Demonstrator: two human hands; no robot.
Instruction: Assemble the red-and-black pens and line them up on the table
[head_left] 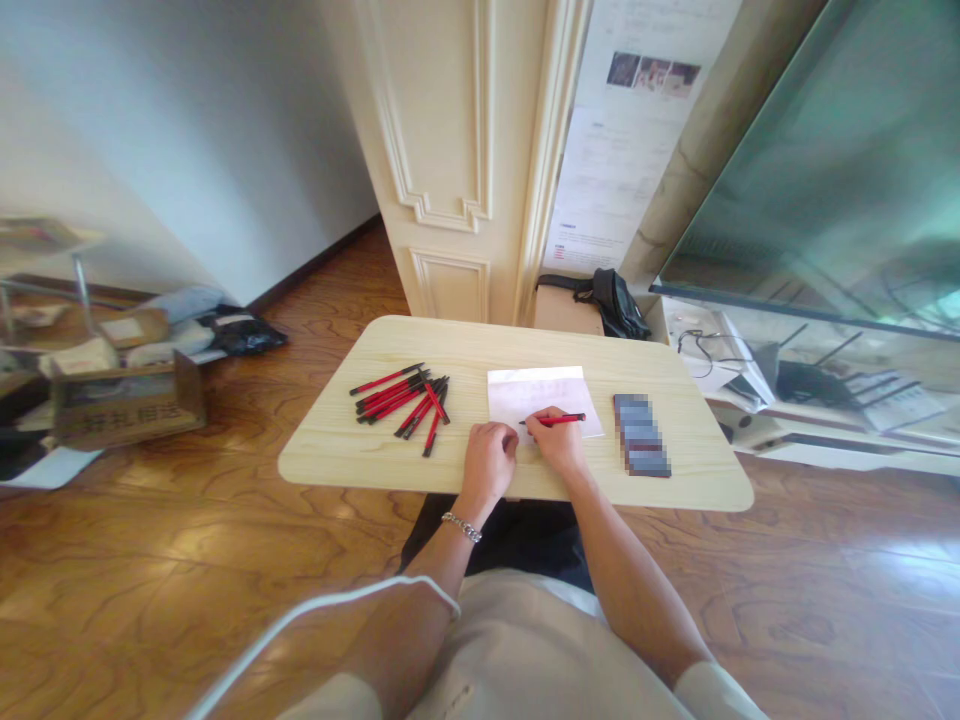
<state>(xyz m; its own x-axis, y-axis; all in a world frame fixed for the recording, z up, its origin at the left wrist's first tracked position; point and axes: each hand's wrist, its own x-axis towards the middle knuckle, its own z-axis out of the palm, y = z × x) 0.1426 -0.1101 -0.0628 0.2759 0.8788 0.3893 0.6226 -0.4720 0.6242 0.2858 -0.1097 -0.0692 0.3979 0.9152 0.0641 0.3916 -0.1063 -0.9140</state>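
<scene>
My right hand (559, 440) grips a red and black pen (564, 419), its tip low over a white sheet of paper (541, 388). Faint marks show on the sheet. At the paper's lower left edge rests my left hand (489, 460), fingers curled in; whatever may be inside them is hidden. Left of this hand, a loose pile of several red and black pens (405, 400) lies fanned out on the pale wooden table (330, 440). Right of the paper lies a phone-like dark slab (642, 436), its face blurred out.
A black bag (616, 303) sits on a box behind the table. Routers with antennas (806, 385) and cables stand on a low cabinet beneath a big screen (832, 180). On the left floor are a cardboard box (127, 405) and packages. A white cable (322, 602) crosses my left arm.
</scene>
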